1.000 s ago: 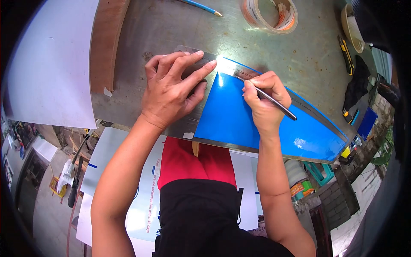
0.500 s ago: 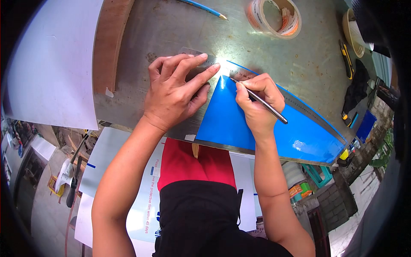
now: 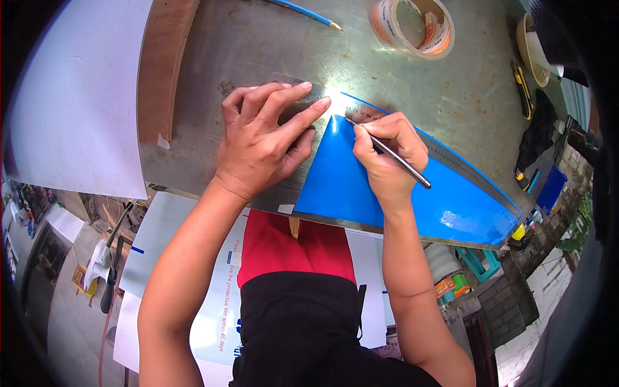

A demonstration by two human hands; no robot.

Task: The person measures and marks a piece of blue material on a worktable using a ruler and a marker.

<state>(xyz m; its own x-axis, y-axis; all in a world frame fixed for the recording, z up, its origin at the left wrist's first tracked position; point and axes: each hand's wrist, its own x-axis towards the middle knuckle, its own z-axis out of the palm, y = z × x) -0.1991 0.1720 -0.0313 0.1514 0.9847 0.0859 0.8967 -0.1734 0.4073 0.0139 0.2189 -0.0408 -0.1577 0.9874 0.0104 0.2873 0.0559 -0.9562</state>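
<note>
A blue sheet lies on the metal-topped table, with a long steel ruler across its far side. My left hand presses on the ruler's left end, fingers spread and fingertips beside the sheet's upper corner. In my right hand is a slim, dark pen-shaped tool, pinched between thumb and fingers. Its tip meets the blue sheet right along the ruler's near edge, a short way right of my left fingertips. A narrow strip of blue shows beyond the ruler.
A roll of tape and a blue pencil lie toward the far side. A yellow-black utility knife rests at the right near a bowl. Leftward are a wooden strip and a large white sheet.
My right hand and the pen-shaped tool have shifted very slightly left along the ruler. My left hand stays almost where it was.
</note>
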